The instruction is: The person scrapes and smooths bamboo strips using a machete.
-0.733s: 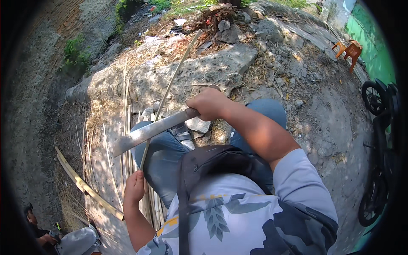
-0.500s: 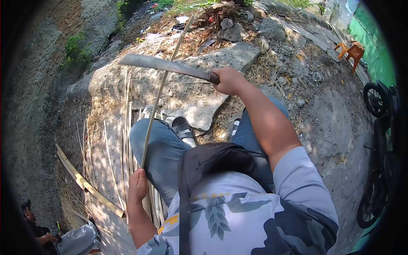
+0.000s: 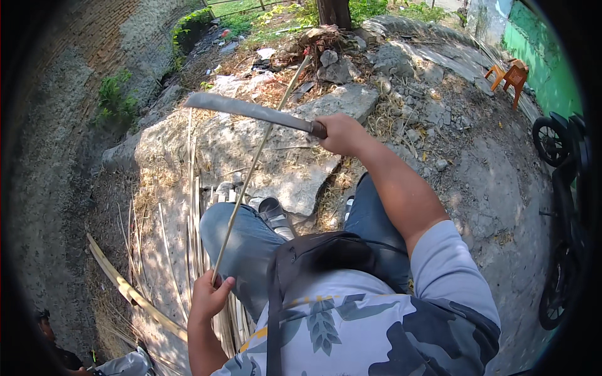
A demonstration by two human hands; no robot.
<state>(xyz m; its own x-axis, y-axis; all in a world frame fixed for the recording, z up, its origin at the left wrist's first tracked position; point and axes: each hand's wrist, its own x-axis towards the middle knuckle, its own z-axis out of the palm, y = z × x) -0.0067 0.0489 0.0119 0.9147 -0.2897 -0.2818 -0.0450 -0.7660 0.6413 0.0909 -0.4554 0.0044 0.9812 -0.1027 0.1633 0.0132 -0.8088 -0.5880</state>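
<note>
Gripping machete raised in closed right hand; left hand closed around thin bamboo strip, slanting across left knee. Risk: blade glancing off strip toward knee or left fingers.

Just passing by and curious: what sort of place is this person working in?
Probably a rough outdoor yard: bare ground with broken concrete slabs, a tree trunk with weeds, a brick wall, and split bamboo strips lying about.
</note>
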